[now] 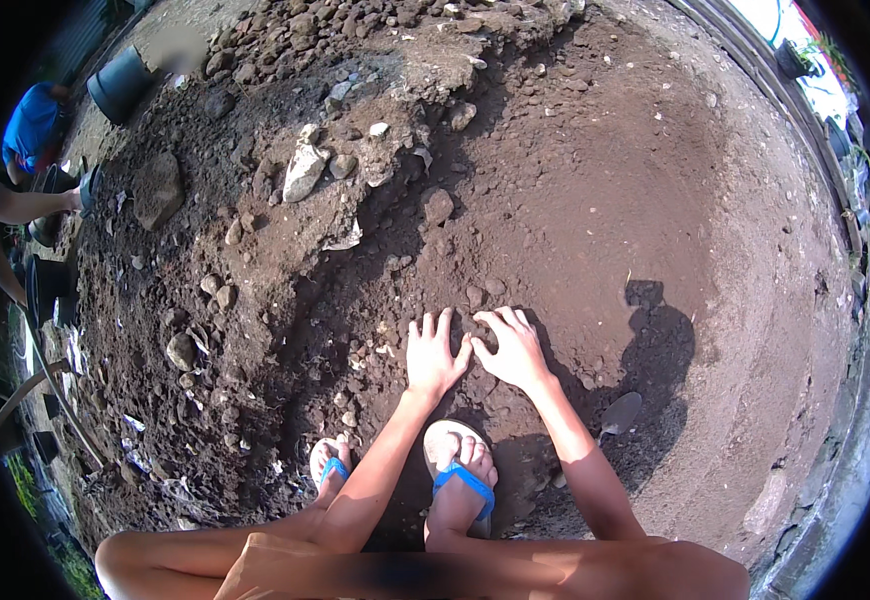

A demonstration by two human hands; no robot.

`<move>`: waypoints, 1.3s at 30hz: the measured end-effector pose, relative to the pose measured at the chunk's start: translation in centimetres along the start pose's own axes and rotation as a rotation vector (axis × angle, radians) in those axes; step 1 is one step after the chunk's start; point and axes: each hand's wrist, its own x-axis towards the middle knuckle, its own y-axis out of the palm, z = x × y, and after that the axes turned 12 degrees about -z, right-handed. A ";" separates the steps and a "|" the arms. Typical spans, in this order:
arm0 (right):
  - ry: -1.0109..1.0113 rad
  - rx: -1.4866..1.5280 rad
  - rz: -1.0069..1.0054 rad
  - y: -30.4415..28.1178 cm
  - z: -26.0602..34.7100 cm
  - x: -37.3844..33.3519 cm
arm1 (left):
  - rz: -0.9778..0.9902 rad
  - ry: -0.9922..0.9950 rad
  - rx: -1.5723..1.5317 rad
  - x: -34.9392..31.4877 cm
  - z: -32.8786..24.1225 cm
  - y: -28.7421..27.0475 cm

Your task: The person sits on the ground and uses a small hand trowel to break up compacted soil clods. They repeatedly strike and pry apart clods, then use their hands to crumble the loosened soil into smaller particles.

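Loose brown soil lies beneath both of my hands, on the floor of a shallow dug area. My left hand rests palm down on the dirt with its fingers apart, pointing away from me. Close beside it is my right hand, fingers bent and spread, its thumb reaching toward the left thumb. Neither hand visibly holds anything; what lies under the palms is hidden. Just beyond the fingertips sit small dark stones. A grey, flat, leaf-shaped piece, resembling a trowel blade, lies right of my right forearm.
A raised bank of rocky soil with a pale stone runs along the left. Black buckets stand at the far left, near another person in blue and a person's arm. A concrete edge borders the right.
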 end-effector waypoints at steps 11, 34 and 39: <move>0.201 0.247 -0.002 0.1 -0.1 1.2 | -0.161 -0.018 -0.035 -1.4 5.4 -0.5; -0.021 0.256 0.000 2.8 1.4 2.6 | 0.034 -0.271 -0.165 -0.5 5.3 -1.7; 0.090 0.275 0.048 2.4 1.6 3.4 | 0.039 -0.218 -0.065 -1.3 5.3 -0.8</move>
